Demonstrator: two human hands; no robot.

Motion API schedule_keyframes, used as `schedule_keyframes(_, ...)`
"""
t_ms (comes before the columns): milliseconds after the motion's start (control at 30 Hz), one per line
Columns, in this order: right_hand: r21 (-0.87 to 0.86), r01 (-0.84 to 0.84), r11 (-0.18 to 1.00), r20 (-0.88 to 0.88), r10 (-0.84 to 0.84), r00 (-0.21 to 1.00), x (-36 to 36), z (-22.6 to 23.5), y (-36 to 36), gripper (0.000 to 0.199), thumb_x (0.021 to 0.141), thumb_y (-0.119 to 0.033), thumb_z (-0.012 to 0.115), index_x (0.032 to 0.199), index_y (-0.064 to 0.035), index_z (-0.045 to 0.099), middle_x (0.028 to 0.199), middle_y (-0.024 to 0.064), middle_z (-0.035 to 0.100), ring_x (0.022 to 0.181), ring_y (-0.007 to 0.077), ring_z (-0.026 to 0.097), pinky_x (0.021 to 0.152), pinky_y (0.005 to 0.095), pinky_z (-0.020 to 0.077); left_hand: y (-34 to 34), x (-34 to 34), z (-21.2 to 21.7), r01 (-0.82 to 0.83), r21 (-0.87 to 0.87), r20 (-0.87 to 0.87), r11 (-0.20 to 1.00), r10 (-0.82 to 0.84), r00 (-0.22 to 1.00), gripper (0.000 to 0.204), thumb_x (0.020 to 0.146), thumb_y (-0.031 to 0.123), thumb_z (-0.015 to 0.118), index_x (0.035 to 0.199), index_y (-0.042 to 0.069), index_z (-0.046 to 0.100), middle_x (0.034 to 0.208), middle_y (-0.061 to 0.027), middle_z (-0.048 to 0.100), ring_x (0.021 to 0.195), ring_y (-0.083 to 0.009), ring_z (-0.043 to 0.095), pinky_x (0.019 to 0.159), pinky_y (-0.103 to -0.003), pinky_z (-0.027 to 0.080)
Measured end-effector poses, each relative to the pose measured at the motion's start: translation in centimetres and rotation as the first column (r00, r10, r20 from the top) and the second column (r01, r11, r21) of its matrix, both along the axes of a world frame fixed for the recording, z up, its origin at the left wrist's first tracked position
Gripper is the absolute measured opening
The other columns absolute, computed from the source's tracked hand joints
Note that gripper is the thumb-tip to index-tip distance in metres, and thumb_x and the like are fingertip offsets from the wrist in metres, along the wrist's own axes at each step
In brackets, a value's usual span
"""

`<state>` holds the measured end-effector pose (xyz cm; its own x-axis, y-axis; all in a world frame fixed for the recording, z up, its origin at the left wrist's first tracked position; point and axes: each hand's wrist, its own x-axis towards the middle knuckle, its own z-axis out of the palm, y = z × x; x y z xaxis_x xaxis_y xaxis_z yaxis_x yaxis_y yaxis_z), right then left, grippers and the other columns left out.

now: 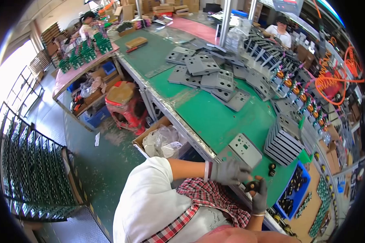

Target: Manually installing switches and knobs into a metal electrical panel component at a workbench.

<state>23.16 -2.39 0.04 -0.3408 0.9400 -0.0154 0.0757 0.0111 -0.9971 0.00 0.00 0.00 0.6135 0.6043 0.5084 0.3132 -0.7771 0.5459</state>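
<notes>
Gloved right hand (258, 198) pinches a small black knob (251, 186); left hand (230, 172) fingers clamp the grey panel (242, 150) at the desk's near edge. Loose grip risks dropping the knob.

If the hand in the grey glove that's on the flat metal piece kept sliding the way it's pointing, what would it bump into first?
The left hand points across the green bench mat. Going straight on, it would probably first meet the upright stack of grey metal panels, past the flat grey perforated metal plate it rests on. Depth is hard to judge.
</notes>
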Motion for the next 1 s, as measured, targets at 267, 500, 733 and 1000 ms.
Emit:
schedule_keyframes(267,-0.391,-0.438,0.81,-0.567,0.163,0.808,-3.8,1.1,-0.1,0.051,0.067,-0.032,0.074,0.103,-0.0028,0.053,0.091,0.0032,0.056,0.081,0.0158,0.056,0.066,0.028,0.045,-4.4,0.5,0.6,-0.157,0.203,0.294,0.967,0.093,0.951,0.018,0.07,0.018,0.065,0.082,0.008,0.054,0.107,-0.0095,0.053,0.084,-0.0284,0.055,0.068,-0.04,0.045)
schedule_keyframes(500,-0.422,-0.068,0.904,-0.284,-0.061,0.957,-5.5,0.2,1.4,0.032,0.078,-0.031,0.063,0.09,-0.003,0.053,0.073,0.0041,0.053,0.065,0.0169,0.053,0.057,0.0296,0.0427,-4.7,1.7,-1.0,-0.442,-0.079,0.245,0.894,0.447,0.86,0.021,0.072,0.017,0.064,0.084,0.004,0.052,0.1,-0.0103,0.055,0.079,-0.0299,0.055,0.065,-0.039,0.045)
schedule_keyframes(733,0.802,-0.026,0.596,0.412,-0.521,0.748,-7.1,2.1,0.1,0.018,0.074,-0.022,0.058,0.078,-0.0062,0.051,0.076,0.0136,0.052,0.07,0.0345,0.051,0.061,0.0425,0.0422,-4.5,3.5,-0.5,-0.127,-0.689,0.435,0.713,0.547,0.715,0.02,0.075,0.013,0.06,0.09,0.001,0.053,0.085,-0.0135,0.057,0.071,-0.0282,0.056,0.066,-0.034,0.046)
schedule_keyframes(1000,0.736,-0.01,0.676,0.316,-0.331,0.889,-5.3,2.0,2.0,0.019,0.07,-0.015,0.063,0.084,-0.0074,0.053,0.085,0.0114,0.055,0.074,0.0311,0.054,0.065,0.0397,0.0453,-4.8,0.8,-0.1,0.796,-0.579,0.661,0.176,0.673,0.332,0.024,0.088,0.022,0.051,0.097,0.0,0.056,0.089,-0.0089,0.058,0.079,-0.0184,0.055,0.066,-0.028,0.042)
